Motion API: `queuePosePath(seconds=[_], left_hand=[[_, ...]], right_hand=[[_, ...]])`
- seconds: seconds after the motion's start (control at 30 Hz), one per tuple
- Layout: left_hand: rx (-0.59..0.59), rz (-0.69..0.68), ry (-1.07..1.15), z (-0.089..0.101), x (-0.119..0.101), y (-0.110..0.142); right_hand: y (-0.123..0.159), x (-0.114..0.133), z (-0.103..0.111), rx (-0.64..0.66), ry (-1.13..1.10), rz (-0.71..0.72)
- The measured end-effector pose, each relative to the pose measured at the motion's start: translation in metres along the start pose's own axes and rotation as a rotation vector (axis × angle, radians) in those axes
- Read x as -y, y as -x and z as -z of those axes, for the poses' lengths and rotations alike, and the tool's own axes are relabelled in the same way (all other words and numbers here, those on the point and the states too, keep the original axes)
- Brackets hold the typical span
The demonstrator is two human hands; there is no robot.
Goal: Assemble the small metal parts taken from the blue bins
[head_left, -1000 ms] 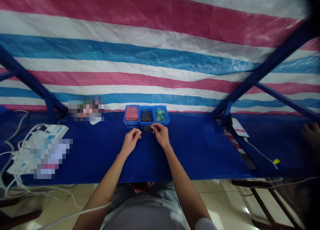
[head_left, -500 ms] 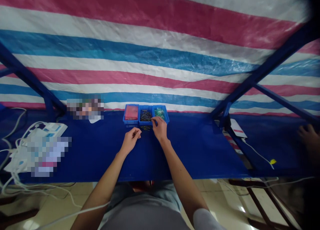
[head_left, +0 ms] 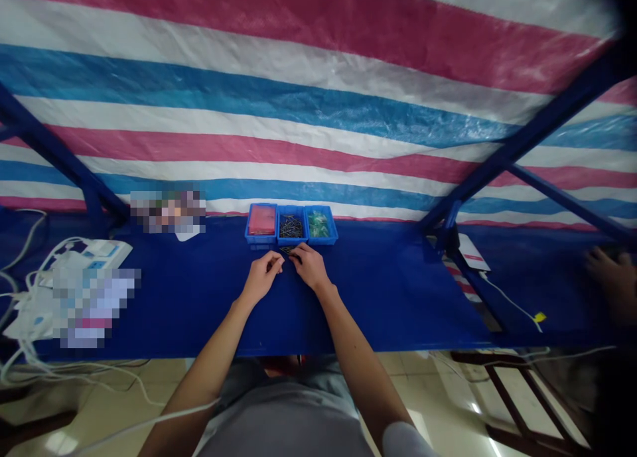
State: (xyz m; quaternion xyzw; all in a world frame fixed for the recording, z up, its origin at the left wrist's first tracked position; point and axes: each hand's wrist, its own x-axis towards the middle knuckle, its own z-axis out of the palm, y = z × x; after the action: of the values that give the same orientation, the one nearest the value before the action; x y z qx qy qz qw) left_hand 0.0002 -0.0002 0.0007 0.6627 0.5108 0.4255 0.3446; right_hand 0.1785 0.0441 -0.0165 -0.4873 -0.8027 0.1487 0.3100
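My left hand (head_left: pixel 261 275) is closed over the table, thumb and fingers curled together; what they hold, if anything, is too small to make out. Close beside it, my right hand (head_left: pixel 311 266) has its fingertips pinched together at a small pile of dark screws (head_left: pixel 286 250) in front of the bins. Part of that pile is hidden by the right fingers. Behind the hands stand three blue bins in a row. The left bin (head_left: pixel 261 239) holds flat red pieces, the middle bin (head_left: pixel 292 241) dark screws, and the right bin (head_left: pixel 327 240) green pieces in clear plastic.
White cables and a power strip (head_left: pixel 107 251) lie on the left of the blue table (head_left: pixel 388 284). A white phone-like device (head_left: pixel 472 253) with a cable is at the right. Another person's hand (head_left: pixel 610 271) shows at the far right. Blue frame bars slant up both sides before a striped sheet.
My right hand has moved down and left from the front of the bins to the small screw pile, closer to my left hand. The left hand has barely moved.
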Motion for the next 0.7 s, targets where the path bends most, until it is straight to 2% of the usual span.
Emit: queuePosePath(seconds=[0.4,0.6,0.7], left_hand=[[-0.004,0.001,0.011,-0.0006,0.0008,-0.0004],[-0.009,-0.006,0.007,-0.0005,0.0009,-0.0002],[-0.01,-0.011,0.006,-0.0006,0.0012,-0.0002]], right_hand=[[-0.0021,-0.0024,-0.0026,-0.025,0.031,-0.026],[-0.0017,0.0006,-0.0015,-0.008,0.081,0.004],[0.0021,0.0025,0.0007,-0.021,0.025,0.025]])
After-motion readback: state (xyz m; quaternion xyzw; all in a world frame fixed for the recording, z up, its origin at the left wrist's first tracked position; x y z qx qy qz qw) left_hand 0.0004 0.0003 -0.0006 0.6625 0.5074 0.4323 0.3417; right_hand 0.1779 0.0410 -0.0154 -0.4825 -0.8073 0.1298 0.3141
